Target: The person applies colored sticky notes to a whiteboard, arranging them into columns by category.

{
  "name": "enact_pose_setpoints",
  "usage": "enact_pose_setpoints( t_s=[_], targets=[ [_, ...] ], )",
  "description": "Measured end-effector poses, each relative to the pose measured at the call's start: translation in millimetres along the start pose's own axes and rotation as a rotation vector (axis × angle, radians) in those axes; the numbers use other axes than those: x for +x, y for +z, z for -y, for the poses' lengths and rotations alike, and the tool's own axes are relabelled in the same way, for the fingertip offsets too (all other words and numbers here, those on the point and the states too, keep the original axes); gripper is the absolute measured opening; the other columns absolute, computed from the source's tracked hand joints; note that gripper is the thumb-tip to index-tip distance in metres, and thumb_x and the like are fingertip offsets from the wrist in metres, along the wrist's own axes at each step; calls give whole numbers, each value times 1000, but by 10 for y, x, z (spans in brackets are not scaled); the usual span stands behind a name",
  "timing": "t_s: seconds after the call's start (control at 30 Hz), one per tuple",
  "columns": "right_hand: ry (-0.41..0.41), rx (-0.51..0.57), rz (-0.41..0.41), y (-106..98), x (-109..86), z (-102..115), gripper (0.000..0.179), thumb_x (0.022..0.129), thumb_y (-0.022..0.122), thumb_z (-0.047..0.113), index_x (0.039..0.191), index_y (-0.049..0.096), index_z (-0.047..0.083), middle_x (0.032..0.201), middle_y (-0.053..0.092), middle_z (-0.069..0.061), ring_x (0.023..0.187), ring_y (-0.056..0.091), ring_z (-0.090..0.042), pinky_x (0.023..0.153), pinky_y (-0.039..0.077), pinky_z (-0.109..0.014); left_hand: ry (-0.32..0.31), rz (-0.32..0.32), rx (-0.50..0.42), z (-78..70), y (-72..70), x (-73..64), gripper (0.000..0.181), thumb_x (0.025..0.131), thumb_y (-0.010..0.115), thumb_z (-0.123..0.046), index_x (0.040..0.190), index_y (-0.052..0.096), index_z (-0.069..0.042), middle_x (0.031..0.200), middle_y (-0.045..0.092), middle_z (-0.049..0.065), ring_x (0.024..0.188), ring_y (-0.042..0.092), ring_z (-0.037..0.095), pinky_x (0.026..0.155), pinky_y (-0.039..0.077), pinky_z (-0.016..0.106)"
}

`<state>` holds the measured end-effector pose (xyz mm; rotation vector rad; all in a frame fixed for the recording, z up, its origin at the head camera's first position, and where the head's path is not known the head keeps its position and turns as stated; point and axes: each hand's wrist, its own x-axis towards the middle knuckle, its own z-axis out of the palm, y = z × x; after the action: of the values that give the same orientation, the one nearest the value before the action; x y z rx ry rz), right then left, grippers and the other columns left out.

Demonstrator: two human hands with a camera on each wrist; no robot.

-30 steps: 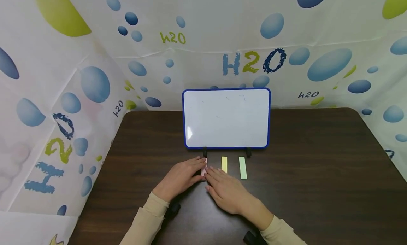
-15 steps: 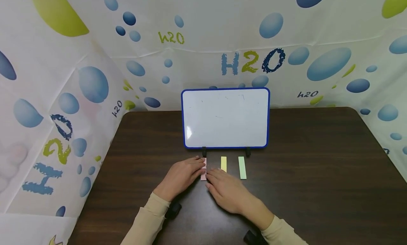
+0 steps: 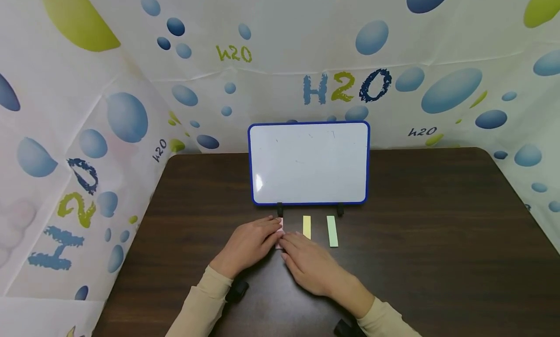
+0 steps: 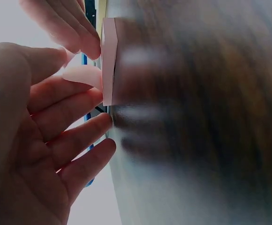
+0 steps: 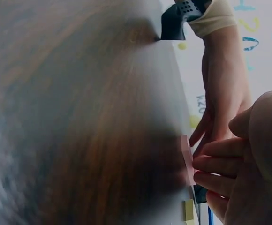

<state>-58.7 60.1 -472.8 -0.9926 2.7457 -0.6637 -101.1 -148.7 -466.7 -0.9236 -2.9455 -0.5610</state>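
Observation:
A pad of pink sticky notes [image 4: 109,61] lies on the table under both hands. In the left wrist view one pink sheet [image 4: 83,75] curls up from it, its free end between the thumb and index finger of my left hand [image 3: 245,242], which pinch it. The other left fingers stretch out, spread, with tips beside the pad. My right hand [image 3: 312,264] has its fingers straight, their tips at the pad's right side near its lower end; its thumb stays apart from them. In the head view the hands cover most of the pad.
A yellow strip [image 3: 307,225] and a green strip [image 3: 332,231] lie to the right of the pad. Behind them a blue-framed whiteboard [image 3: 308,162] stands on black feet [image 3: 340,210]. A patterned sheet hangs behind the dark wooden table [image 3: 420,239].
The left thumb has moved up from the pad's near end toward the index finger. The right fingertips have shifted slightly at the pad. The camera view has drifted a little.

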Motion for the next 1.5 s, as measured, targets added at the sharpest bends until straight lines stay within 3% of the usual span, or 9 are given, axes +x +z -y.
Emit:
enact_pose_setpoints(
  t_s=[0.2,0.43,0.63,0.93,1.2,1.5],
  targets=[
    [7,-8,41,-10,-1,10,50,111,37,30,153,46,4,161,44,-10,152,37,-26,127,31,-43,-24,29,-47,-5,-27,-3,42,103,57,-34,138,65,-11,140,66,3,133,61,23,108,53,46],
    [-3,-20,15,-30,-5,0,50,110,39,29,153,45,4,161,42,-11,152,37,-26,127,32,-43,12,1,-23,14,-5,14,45,91,70,-13,135,67,-8,136,68,6,130,63,24,105,56,44],
    [0,-18,16,-35,-6,-2,51,111,37,31,154,44,5,162,41,-11,153,35,-25,127,32,-42,37,-50,13,28,20,22,36,95,72,-12,131,70,-8,131,71,6,125,66,25,103,56,44],
    [-20,-54,48,-64,-11,10,51,111,36,30,153,46,4,161,42,-11,152,37,-25,126,33,-42,15,-60,5,5,22,49,30,102,63,-22,128,72,-11,129,72,4,123,68,24,103,56,43],
    [-24,-78,97,-8,-2,28,49,111,36,30,153,46,7,161,44,-8,152,38,-22,126,33,-40,39,-109,44,-5,54,21,29,95,72,-19,123,75,-9,125,74,5,121,69,24,101,58,43],
    [-40,-113,69,58,-4,30,48,110,38,29,151,48,5,159,46,-9,150,41,-23,124,36,-40,52,-130,107,-32,84,-1,27,98,69,-22,120,77,-9,125,75,4,119,70,21,102,57,39]
  ],
)
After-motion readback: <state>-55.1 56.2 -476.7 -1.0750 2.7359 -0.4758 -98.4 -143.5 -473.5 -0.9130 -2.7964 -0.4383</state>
